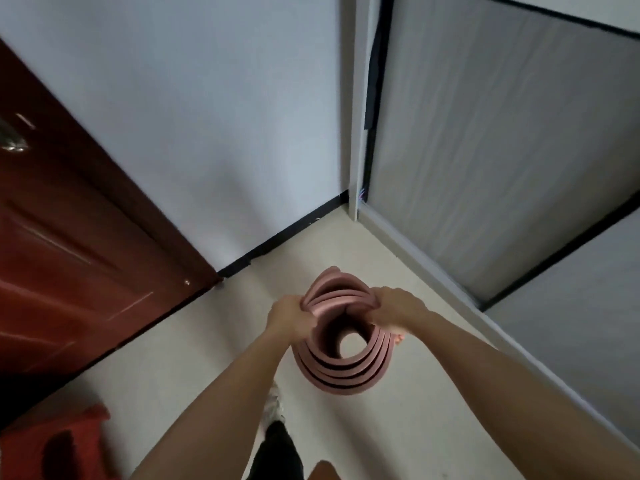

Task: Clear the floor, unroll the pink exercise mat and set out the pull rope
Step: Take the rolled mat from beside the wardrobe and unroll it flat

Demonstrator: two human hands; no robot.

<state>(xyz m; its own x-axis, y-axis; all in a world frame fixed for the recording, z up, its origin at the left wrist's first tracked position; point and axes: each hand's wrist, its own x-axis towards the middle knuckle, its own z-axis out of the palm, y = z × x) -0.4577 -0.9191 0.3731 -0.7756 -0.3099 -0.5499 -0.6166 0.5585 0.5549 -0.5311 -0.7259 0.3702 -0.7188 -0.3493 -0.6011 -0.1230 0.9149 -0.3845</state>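
Observation:
The pink exercise mat [341, 374] is rolled up and held on end in front of me, so I look down into its loose spiral. My left hand [289, 315] grips the outer layers on the left side of the roll's top edge. My right hand [394, 310] grips the top edge on the right side. Both arms reach forward over the pale floor [207, 341]. No pull rope is in view.
A dark red door [69, 237] stands at the left, a white wall [225, 116] ahead, and grey sliding wardrobe panels [502, 150] at the right. A red stool [52, 445] sits at the bottom left. My leg and a shoe [275, 407] are below the mat.

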